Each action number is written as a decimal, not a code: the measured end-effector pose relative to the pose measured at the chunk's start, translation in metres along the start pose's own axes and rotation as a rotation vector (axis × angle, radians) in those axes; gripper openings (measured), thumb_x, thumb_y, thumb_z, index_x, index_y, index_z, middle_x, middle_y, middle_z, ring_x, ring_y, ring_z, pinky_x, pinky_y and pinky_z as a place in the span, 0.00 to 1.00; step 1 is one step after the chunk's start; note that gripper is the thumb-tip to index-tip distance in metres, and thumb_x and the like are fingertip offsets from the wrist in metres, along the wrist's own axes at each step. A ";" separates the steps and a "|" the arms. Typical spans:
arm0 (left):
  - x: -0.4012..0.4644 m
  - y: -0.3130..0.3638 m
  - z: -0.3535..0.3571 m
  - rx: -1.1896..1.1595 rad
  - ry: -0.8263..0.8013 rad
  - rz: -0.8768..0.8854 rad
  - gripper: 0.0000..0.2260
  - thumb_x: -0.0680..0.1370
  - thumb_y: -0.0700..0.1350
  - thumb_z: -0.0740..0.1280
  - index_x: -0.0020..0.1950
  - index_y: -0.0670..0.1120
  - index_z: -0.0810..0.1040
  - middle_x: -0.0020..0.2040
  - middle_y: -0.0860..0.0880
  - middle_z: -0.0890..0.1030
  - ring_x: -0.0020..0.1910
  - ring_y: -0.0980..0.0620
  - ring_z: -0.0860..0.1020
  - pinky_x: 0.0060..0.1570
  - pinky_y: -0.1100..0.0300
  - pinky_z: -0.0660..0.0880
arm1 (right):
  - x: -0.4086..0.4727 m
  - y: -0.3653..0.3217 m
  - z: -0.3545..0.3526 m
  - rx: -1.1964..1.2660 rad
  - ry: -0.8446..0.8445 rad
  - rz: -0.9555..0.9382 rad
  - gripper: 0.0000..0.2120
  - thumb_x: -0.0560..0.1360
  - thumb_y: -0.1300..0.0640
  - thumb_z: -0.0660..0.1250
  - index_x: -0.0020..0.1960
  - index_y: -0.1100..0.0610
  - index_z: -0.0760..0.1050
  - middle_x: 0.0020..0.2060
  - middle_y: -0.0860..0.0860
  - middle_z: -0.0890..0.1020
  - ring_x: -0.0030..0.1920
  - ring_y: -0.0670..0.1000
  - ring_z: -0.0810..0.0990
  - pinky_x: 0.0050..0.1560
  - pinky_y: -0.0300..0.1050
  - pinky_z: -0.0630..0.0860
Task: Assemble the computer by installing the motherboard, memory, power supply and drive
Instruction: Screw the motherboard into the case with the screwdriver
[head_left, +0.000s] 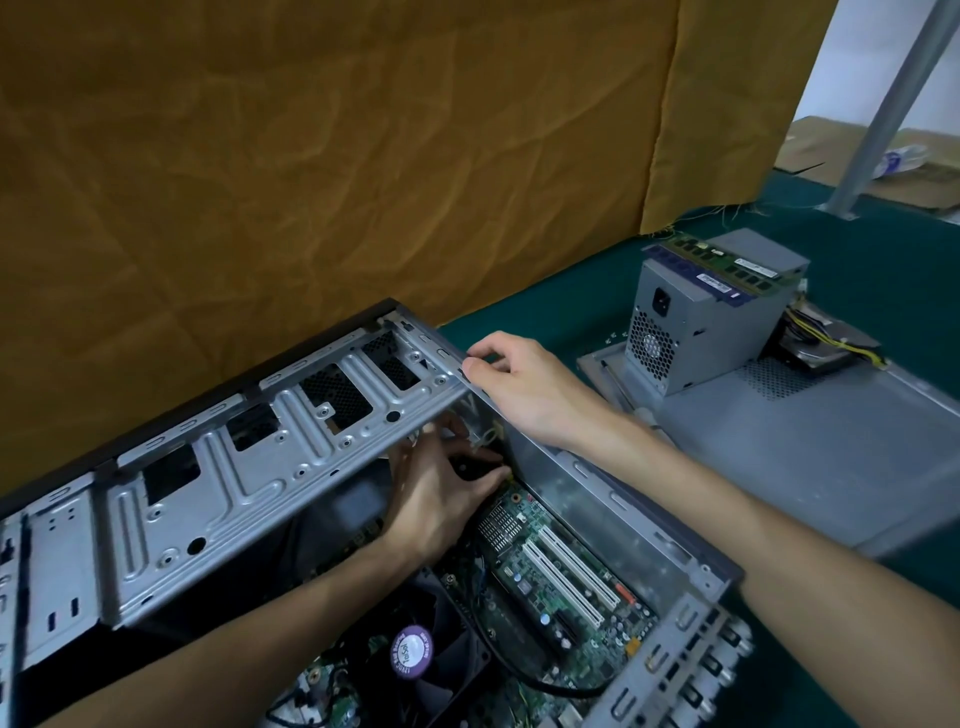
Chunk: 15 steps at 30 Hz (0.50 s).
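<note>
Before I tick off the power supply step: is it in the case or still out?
Out. The power supply stands on the grey panel beside the case, memory sticks lying on top.

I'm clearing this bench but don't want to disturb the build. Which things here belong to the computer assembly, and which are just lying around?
Belongs to the job:
case
drive cage, held up by the right hand
motherboard
power supply
memory sticks
drive
side panel

Just lying about:
cardboard
plastic wrapper
brown cloth
metal pole
</note>
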<state>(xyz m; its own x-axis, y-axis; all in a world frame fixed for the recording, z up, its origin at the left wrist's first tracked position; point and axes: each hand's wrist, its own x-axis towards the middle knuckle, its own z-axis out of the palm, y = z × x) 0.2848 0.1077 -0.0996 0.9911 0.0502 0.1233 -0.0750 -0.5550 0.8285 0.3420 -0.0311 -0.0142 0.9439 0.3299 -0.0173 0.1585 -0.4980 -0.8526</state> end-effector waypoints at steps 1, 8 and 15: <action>0.001 0.001 0.001 0.007 -0.008 -0.007 0.22 0.71 0.49 0.80 0.54 0.50 0.69 0.42 0.58 0.86 0.49 0.62 0.83 0.63 0.50 0.76 | 0.000 0.000 0.000 0.002 0.001 0.002 0.05 0.82 0.43 0.61 0.54 0.42 0.74 0.49 0.56 0.85 0.51 0.61 0.82 0.53 0.58 0.79; 0.006 0.004 0.001 0.171 -0.020 0.059 0.30 0.71 0.53 0.80 0.64 0.50 0.66 0.50 0.59 0.82 0.56 0.61 0.80 0.62 0.64 0.65 | 0.001 0.001 0.001 0.009 0.010 0.009 0.05 0.81 0.42 0.61 0.50 0.41 0.74 0.49 0.55 0.85 0.50 0.59 0.83 0.54 0.58 0.79; 0.012 -0.006 -0.010 0.147 -0.193 0.104 0.22 0.72 0.49 0.80 0.60 0.53 0.73 0.48 0.61 0.84 0.51 0.71 0.79 0.60 0.63 0.72 | 0.003 0.003 0.000 0.003 0.002 0.021 0.07 0.81 0.42 0.61 0.53 0.43 0.75 0.48 0.55 0.85 0.46 0.58 0.82 0.49 0.55 0.79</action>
<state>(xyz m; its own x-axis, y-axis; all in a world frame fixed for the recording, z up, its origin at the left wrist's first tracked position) 0.2959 0.1196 -0.0978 0.9825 -0.1653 0.0858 -0.1752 -0.6640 0.7269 0.3448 -0.0313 -0.0170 0.9476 0.3176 -0.0345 0.1373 -0.5023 -0.8537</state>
